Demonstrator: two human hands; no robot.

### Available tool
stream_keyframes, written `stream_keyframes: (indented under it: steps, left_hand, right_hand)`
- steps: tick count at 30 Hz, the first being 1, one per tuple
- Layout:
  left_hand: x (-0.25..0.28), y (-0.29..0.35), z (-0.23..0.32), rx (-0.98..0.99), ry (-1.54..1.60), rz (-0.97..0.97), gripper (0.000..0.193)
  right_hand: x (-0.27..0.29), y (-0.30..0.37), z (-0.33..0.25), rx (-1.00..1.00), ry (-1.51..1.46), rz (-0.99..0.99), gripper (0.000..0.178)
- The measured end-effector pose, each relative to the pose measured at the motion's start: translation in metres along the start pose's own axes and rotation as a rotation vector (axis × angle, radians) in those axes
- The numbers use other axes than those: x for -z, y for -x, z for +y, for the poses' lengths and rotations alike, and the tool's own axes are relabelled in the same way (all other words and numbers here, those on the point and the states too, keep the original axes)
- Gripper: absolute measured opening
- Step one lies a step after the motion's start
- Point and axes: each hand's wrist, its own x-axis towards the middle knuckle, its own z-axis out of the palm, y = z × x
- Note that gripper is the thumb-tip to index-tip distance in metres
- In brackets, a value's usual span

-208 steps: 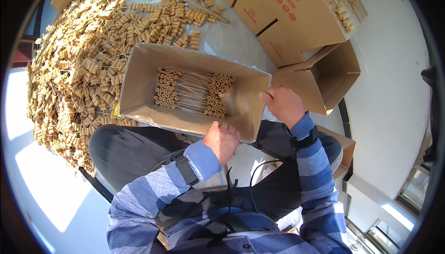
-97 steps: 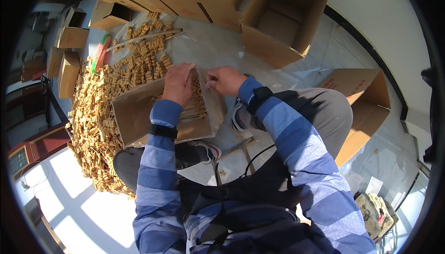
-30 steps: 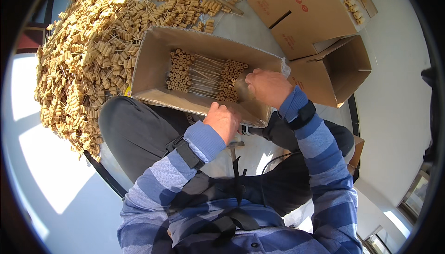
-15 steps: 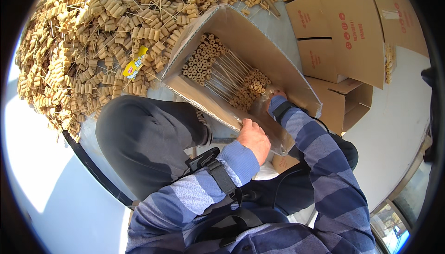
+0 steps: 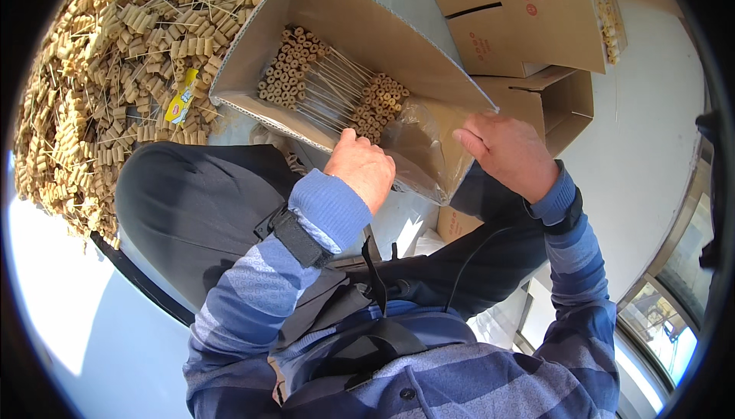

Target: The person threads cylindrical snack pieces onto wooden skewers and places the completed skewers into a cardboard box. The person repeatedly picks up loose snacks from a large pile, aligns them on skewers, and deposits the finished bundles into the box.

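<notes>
An open cardboard box (image 5: 367,25) stands tilted in front of me between my knees. Inside lie skewered tan snack rolls (image 5: 289,71), hollow and ring-ended, in two clusters at opposite ends with thin sticks between them. A clear plastic liner (image 5: 417,137) is crumpled at the box's right end. My left hand (image 5: 361,165) is closed over the near rim, its fingertips inside the wall. At the right-end rim my right hand (image 5: 509,147) is closed, thumb toward the inside; its fingers are partly hidden behind the hand and edge.
A large heap of skewered snack rolls (image 5: 99,90) covers the left side, with a yellow packet (image 5: 181,101) on it. Cardboard boxes (image 5: 509,32) are piled at the far right, one open box (image 5: 570,109) on its side. My bent knee (image 5: 191,197) is close to the box's left end.
My right hand has come out of the box's right end to its rim. The box appears farther left and up in view, while my left hand stays on the near rim.
</notes>
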Motion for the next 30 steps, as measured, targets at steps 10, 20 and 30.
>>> stream_keyframes:
  steps: [10,20,30]
  left_hand:
    - [0.043,-0.043,-0.019,-0.032,0.037,-0.170,0.015]
    - [0.037,-0.048,-0.016,0.086,0.015,-0.248,0.028]
    - [0.028,-0.030,-0.012,0.131,-0.043,-0.219,0.020]
  right_hand:
    - [-0.157,0.085,0.013,-0.492,-1.144,-0.181,0.024]
    - [-0.235,0.029,0.018,-0.705,-2.085,0.276,0.024]
    - [-0.207,0.022,0.043,-0.504,-2.396,0.220,0.020]
